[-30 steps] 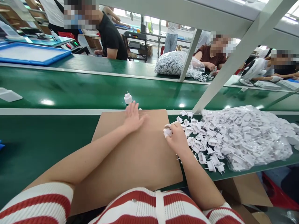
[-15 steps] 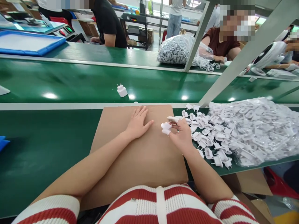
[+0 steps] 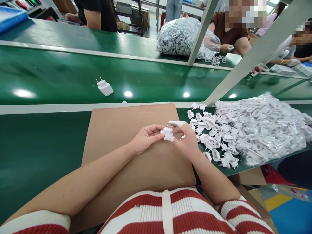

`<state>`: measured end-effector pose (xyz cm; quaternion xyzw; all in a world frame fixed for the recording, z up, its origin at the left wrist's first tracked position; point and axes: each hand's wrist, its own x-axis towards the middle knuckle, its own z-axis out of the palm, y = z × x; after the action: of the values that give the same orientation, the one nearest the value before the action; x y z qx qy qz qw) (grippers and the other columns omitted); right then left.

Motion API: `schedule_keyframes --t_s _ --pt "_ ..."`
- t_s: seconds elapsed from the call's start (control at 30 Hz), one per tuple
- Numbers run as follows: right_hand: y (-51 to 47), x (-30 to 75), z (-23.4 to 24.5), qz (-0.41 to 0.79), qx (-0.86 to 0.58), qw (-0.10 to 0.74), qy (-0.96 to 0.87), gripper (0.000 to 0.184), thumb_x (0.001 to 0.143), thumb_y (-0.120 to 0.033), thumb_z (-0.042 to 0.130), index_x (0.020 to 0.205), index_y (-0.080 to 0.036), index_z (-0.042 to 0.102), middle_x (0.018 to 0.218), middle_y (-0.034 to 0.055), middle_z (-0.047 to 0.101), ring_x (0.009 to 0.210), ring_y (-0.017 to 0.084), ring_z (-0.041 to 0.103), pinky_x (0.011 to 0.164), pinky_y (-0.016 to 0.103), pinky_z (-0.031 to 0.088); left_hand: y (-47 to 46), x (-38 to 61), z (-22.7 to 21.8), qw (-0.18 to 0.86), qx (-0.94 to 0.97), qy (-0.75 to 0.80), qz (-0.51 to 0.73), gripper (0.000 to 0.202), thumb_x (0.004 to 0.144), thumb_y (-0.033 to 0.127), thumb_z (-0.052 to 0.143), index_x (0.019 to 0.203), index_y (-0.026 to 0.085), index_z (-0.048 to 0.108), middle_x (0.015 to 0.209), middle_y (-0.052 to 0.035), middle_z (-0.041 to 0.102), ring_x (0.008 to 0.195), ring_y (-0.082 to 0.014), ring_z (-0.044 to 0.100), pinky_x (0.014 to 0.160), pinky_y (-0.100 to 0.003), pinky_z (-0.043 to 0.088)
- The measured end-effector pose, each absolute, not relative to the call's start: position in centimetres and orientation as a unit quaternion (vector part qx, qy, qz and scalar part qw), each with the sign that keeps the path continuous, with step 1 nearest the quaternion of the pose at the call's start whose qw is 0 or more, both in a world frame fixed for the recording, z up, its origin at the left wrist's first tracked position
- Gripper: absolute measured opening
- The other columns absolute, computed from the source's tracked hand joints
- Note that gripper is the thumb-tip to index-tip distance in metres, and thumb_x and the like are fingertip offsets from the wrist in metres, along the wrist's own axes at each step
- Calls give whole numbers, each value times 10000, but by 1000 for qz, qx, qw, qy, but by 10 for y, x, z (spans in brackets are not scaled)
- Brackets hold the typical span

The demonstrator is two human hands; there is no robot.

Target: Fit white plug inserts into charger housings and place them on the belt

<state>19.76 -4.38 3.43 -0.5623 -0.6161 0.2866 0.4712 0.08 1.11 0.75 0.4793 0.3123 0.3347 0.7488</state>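
Over the brown cardboard sheet, my two hands meet at a small white plug piece with metal pins on top. My left hand pinches its left side between thumb and fingers. From the right, my right hand grips the same piece, with white covers on its thumb and forefinger. A second small white bit shows under the right fingers, too hidden to name. Beside my right hand lie many loose white plug pieces, spilling from a clear plastic bag.
A white plug adapter lies on the green belt beyond the cardboard. A slanted metal post rises at the right. Across the belt, a co-worker in a brown shirt sits near another filled bag.
My left hand has lifted off the cardboard and moved right to take hold of the plug piece in my right hand. The adapter on the belt has shifted left in view.
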Motion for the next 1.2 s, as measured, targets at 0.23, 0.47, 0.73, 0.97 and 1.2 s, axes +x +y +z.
schedule_keyframes --t_s 0.23,0.47,0.73,0.97,1.2 --pt "-46 196 44 269 -544 505 -614 249 808 -277 843 1048 -298 779 1065 22 777 879 185 720 831 361 624 3 0 21 762 454 274 371 361 799 289 919 1124 203 790 1172 -100 789 1081 -239 759 1043 -403 604" --pt "-51 193 49 198 -509 552 -630 80 891 -313 789 963 -306 755 1023 32 778 961 214 738 867 406 630 -3 -4 39 718 486 299 398 323 800 334 911 1065 191 795 1134 -111 799 1082 -281 761 1042 -462 613" --pt "-54 193 44 132 -502 559 -647 109 899 -339 794 1006 -339 777 1120 50 768 972 229 754 866 439 667 -10 -6 38 684 508 304 426 246 852 360 865 1034 209 796 1048 -74 807 975 -239 767 955 -404 638" --pt "-62 196 31 132 -471 576 -655 208 889 -294 793 1076 -383 778 1132 46 779 969 252 766 831 471 675 -23 -5 49 624 536 343 454 250 853 434 847 926 206 773 937 -64 791 866 -218 741 813 -356 633" --pt "-68 191 31 48 -439 605 -663 379 879 -230 803 1213 -394 730 1157 47 784 982 249 782 786 434 703 -29 -5 58 583 573 289 498 88 917 282 800 905 211 751 931 -43 793 856 -196 761 790 -317 644"
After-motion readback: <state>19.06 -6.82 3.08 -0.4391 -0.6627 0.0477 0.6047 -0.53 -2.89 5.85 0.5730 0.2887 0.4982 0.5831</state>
